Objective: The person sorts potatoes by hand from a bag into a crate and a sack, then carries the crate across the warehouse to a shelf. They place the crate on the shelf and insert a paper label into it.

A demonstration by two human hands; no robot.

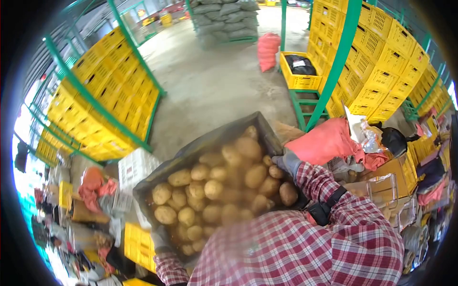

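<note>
A dark crate (pixel 214 142) full of potatoes (pixel 213 189) is held tilted in front of my body, its near side hidden by my plaid shirt. My right hand (pixel 288 163), in a grey glove, grips the crate's right end, with its fingers over the rim beside the potatoes. At the lower left, my left hand (pixel 161 241), also gloved, holds the near left end; most of its fingers are hidden. A blurry smear covers the potatoes in the middle.
Yellow crates are stacked in green frames on the left (pixel 102 88) and right (pixel 381 57). Filled sacks (pixel 224 21) stand at the back. A red sack (pixel 324 140) lies right of my crate; a white crate (pixel 136 167) is on its left. Clutter lines both sides.
</note>
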